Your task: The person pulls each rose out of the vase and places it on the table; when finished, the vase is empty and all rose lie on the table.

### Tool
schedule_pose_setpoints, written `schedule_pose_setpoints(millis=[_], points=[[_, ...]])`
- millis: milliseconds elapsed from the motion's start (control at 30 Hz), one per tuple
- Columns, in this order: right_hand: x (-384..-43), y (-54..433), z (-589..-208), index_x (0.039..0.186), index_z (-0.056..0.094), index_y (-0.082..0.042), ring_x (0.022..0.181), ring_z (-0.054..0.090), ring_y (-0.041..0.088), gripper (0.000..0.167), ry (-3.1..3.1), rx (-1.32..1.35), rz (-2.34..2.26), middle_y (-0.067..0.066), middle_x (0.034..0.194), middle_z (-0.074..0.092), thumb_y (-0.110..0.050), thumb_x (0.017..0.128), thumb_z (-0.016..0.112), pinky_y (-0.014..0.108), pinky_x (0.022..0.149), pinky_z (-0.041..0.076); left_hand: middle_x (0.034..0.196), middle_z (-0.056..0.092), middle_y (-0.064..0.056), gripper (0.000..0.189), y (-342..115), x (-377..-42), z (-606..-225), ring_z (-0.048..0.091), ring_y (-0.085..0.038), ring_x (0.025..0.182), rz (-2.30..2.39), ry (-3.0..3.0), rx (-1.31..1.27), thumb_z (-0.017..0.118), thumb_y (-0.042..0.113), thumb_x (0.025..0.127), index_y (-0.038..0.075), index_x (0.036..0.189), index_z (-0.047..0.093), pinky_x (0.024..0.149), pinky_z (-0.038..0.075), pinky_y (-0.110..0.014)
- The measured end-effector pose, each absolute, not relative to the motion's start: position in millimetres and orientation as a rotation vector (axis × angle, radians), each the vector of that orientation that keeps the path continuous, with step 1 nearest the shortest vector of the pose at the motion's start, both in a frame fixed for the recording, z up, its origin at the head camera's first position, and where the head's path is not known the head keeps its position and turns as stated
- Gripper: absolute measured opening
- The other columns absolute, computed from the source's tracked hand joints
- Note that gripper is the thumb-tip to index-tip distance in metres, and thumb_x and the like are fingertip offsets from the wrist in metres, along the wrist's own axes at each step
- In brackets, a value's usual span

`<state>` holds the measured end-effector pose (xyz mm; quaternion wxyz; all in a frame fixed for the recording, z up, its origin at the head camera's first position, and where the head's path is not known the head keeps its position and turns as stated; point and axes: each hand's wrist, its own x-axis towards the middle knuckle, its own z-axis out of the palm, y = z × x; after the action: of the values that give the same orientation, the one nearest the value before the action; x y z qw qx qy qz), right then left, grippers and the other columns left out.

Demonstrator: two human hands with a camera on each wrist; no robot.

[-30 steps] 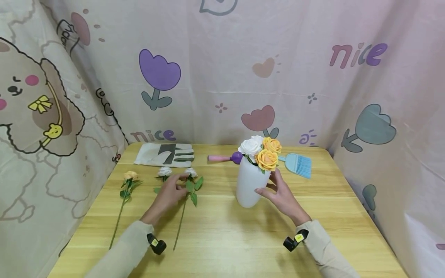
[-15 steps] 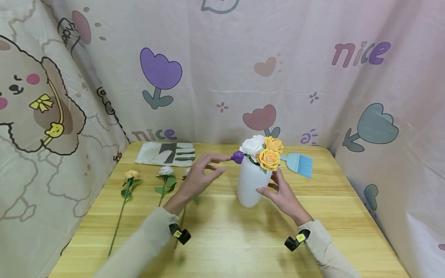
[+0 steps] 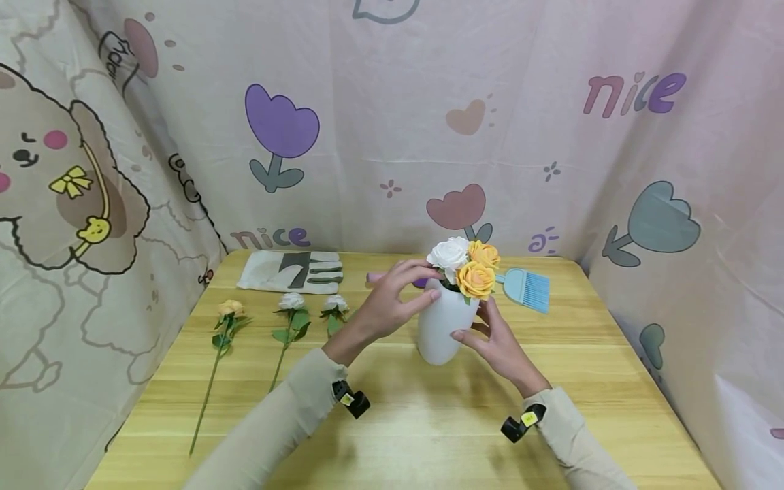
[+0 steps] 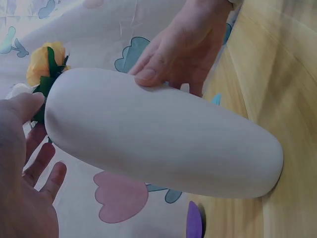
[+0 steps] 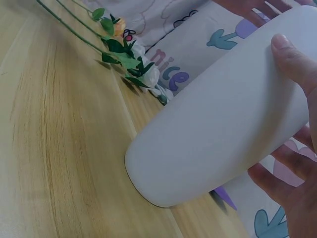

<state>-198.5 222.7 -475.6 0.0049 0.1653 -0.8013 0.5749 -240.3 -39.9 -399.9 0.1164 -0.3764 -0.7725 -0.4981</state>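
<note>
A white vase (image 3: 442,325) stands on the table, with a white rose (image 3: 449,254) and two yellow roses (image 3: 476,280) at its mouth. My right hand (image 3: 505,350) holds the vase's right side, thumb in front and fingers behind. At the rim's left side, my left hand (image 3: 392,299) reaches the white rose with its fingers extended. In the left wrist view, its thumb is by the green leaves (image 4: 43,89) under the flowers, and the other fingers are spread loosely apart. Whether they grip a stem is hidden.
On the left of the table lie a yellow rose (image 3: 230,309) and two white roses (image 3: 291,302), stems toward me. A folded glove (image 3: 290,272) lies behind them. Behind the vase are a light blue brush (image 3: 527,291) and a pink-handled purple tool (image 3: 375,277), partly hidden.
My left hand has left the white rose lying on the table and moved right to the vase's mouth. The white rose in the vase has shifted slightly right. My right hand stays put.
</note>
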Motion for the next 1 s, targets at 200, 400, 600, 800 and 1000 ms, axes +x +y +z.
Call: schedule_pose_setpoints(millis=[200, 400, 600, 800, 1000], points=[[-198.8, 223.2, -475.6, 0.172, 0.016, -0.043, 0.157, 0.040, 0.045, 0.095, -2.508, 0.528, 1.794, 0.012, 0.174, 0.035, -0.021, 0.103, 0.078, 0.069, 0.121, 0.043, 0.144, 0.062, -0.013, 0.026, -38.7, -240.1, -400.1, 0.056, -0.030, 0.139, -1.427, -2.260, -1.171, 0.076, 0.015, 0.103, 0.010, 0.129, 0.079, 0.115, 0.053, -0.052], [-198.3, 223.4, -475.3, 0.171, 0.018, -0.040, 0.157, 0.040, 0.045, 0.093, -2.512, 0.517, 1.801, 0.013, 0.173, 0.036, -0.021, 0.103, 0.078, 0.070, 0.121, 0.043, 0.148, 0.062, -0.014, 0.032, -36.0, -240.9, -400.1, 0.052, -0.032, 0.142, -1.448, -2.304, -1.207, 0.074, 0.014, 0.103, 0.005, 0.134, 0.075, 0.121, 0.047, -0.056], [-198.6, 222.9, -476.0, 0.172, 0.017, -0.038, 0.157, 0.039, 0.046, 0.094, -2.512, 0.513, 1.800, 0.013, 0.173, 0.036, -0.022, 0.103, 0.078, 0.070, 0.122, 0.042, 0.140, 0.070, -0.011, 0.028, -32.7, -241.5, -393.4, 0.057, -0.028, 0.134, -1.470, -2.196, -1.106, 0.071, 0.011, 0.104, 0.006, 0.131, 0.077, 0.116, 0.048, -0.054], [-199.1, 222.8, -475.6, 0.172, 0.018, -0.033, 0.158, 0.038, 0.045, 0.093, -2.521, 0.498, 1.791, 0.011, 0.176, 0.033, -0.024, 0.103, 0.079, 0.069, 0.122, 0.043, 0.143, 0.066, -0.012, 0.031, -27.4, -240.1, -373.0, 0.063, -0.031, 0.131, -1.565, -2.073, -1.025, 0.069, 0.007, 0.105, 0.004, 0.135, 0.073, 0.107, 0.059, -0.050], [-199.6, 222.3, -474.6, 0.170, 0.023, -0.030, 0.158, 0.039, 0.045, 0.090, -2.522, 0.482, 1.793, 0.011, 0.174, 0.036, -0.023, 0.101, 0.080, 0.068, 0.122, 0.043, 0.153, 0.053, -0.017, 0.049, -22.8, -241.7, -349.3, 0.062, -0.033, 0.135, -1.649, -1.929, -1.035, 0.068, 0.000, 0.103, 0.002, 0.151, 0.061, 0.116, 0.056, -0.042]])
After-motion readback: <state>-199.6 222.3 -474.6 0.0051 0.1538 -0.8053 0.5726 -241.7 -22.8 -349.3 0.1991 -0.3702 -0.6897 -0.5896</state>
